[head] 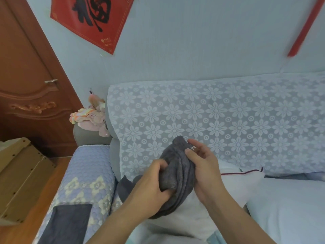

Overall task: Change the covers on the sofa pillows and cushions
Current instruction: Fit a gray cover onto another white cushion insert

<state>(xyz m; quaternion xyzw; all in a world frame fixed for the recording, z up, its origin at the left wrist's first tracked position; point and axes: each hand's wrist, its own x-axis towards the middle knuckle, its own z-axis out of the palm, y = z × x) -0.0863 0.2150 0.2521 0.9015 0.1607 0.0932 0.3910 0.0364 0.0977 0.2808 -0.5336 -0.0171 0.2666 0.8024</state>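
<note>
A dark grey cover (177, 171) is bunched up between both hands, above the sofa seat. My left hand (151, 184) grips its lower left side with curled fingers. My right hand (204, 166) pinches the upper right edge, where a small zipper pull shows by the thumb. Under the hands lies a white pillow (233, 184) with a dark red piping line, resting against the sofa back (228, 120), which wears a pale blue lace flower throw. Part of the grey cover trails down toward the armrest.
The sofa armrest (82, 182) with a quilted blue flowered cover is at the left, with a pile of pink clothes (91, 118) on its far end. A wooden door (26, 76) and a cardboard box (21, 178) stand further left. The pale seat cushion (290, 208) lies at right.
</note>
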